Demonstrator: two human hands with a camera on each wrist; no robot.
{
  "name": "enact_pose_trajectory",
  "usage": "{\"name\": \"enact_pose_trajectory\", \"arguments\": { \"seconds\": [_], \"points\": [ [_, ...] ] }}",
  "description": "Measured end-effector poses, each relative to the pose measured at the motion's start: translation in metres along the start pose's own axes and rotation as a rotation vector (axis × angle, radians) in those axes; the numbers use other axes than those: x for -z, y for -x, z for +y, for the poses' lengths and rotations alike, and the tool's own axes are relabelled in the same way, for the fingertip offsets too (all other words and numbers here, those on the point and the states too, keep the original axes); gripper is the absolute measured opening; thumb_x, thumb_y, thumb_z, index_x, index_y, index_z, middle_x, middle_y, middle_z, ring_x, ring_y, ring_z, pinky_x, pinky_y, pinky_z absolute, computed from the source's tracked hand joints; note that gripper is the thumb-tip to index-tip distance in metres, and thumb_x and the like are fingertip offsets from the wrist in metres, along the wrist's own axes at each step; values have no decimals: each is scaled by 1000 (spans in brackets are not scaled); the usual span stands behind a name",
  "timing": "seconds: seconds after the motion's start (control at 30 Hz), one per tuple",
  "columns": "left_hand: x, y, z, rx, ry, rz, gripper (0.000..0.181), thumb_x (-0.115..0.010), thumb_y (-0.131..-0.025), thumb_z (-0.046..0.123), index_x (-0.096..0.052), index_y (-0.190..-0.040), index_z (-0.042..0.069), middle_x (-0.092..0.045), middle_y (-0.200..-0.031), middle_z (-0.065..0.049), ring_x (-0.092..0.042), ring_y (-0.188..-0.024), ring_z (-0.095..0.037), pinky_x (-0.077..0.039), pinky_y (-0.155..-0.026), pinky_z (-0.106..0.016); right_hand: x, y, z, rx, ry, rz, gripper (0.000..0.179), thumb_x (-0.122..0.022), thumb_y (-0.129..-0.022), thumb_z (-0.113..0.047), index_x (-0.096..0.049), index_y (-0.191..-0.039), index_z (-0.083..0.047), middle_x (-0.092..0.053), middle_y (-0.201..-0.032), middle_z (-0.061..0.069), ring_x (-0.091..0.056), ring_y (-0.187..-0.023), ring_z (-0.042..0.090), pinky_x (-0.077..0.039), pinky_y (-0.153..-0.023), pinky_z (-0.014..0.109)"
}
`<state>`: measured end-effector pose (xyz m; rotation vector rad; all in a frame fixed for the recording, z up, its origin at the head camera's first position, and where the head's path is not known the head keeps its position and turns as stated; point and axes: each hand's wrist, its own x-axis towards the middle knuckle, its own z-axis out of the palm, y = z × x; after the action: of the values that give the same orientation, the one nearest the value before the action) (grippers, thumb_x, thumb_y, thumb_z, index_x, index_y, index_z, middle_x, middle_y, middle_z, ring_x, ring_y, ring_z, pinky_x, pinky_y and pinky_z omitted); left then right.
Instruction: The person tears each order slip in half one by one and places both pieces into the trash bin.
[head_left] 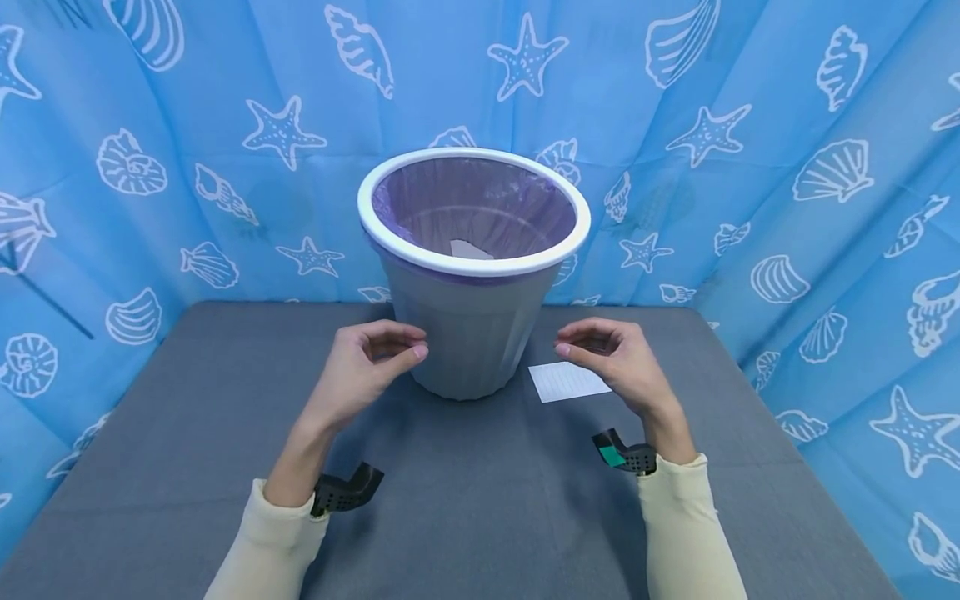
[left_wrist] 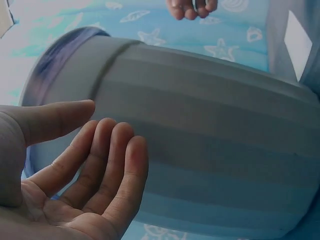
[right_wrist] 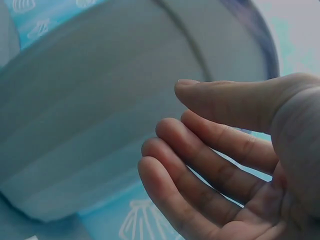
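A grey trash can (head_left: 465,333) with a white rim and a purple liner bag (head_left: 480,200) stands upright at the back of the table. Inside it a piece of white paper (head_left: 470,249) shows. My left hand (head_left: 375,358) hovers at the can's left, fingers loosely bent and thumb near the fingertips, nothing between them. On the other side, my right hand (head_left: 611,358) is held the same way, also without anything in it. Beneath the right hand a white lined sheet of paper (head_left: 566,382) lies on the table, partly covered by that hand. Both wrist views show bare palms before the can's ribbed wall (left_wrist: 215,135).
The table wears a grey cloth (head_left: 480,500). Behind and at the sides hangs a blue curtain (head_left: 420,75) with white shells and starfish. Each wrist carries a black camera mount, one on the left (head_left: 347,490) and one on the right (head_left: 626,454).
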<state>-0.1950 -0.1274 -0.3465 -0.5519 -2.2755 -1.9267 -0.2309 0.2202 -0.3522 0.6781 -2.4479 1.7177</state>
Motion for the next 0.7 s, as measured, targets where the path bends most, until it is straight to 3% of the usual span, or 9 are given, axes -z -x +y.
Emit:
{"name": "enact_pose_trajectory", "arguments": {
  "seconds": [0.13, 0.33, 0.47, 0.7],
  "points": [
    [-5, -2, -2, -2, -30, -12, 24, -72, -94, 8, -71, -114, -5, -71, -106, -14, -68, -94, -25, -55, -80, -31, 5, -3, 12, -47, 34, 32, 27, -74, -93, -6, -68, -115, 9, -71, -108, 22, -70, -93, 23, -56, -79, 28],
    [-20, -2, -11, 14, -68, -33, 22, -73, -94, 8, -72, -113, -2, -73, -106, -11, -69, -94, -23, -55, -80, -34, 12, -2, 36, -113, 80, 87, 31, -74, -94, -10, -67, -118, 9, -69, -112, 25, -69, -92, 12, -54, -81, 22],
    [-29, -2, -18, 25, -56, -43, 21, -73, -93, 7, -73, -113, -2, -72, -106, -11, -69, -94, -24, -56, -79, -34, 15, -2, 54, -152, 160, 123, 35, -75, -94, -12, -66, -121, 8, -69, -113, 25, -69, -97, 20, -53, -81, 21],
    [-42, -3, -29, 40, -34, -83, 23, -73, -93, 7, -71, -113, -5, -72, -107, -14, -70, -95, -25, -57, -79, -33, 19, -2, 82, -227, 294, 135, 47, -76, -92, -13, -60, -132, 7, -65, -126, 26, -62, -116, 40, -49, -100, 49]
  ]
}}
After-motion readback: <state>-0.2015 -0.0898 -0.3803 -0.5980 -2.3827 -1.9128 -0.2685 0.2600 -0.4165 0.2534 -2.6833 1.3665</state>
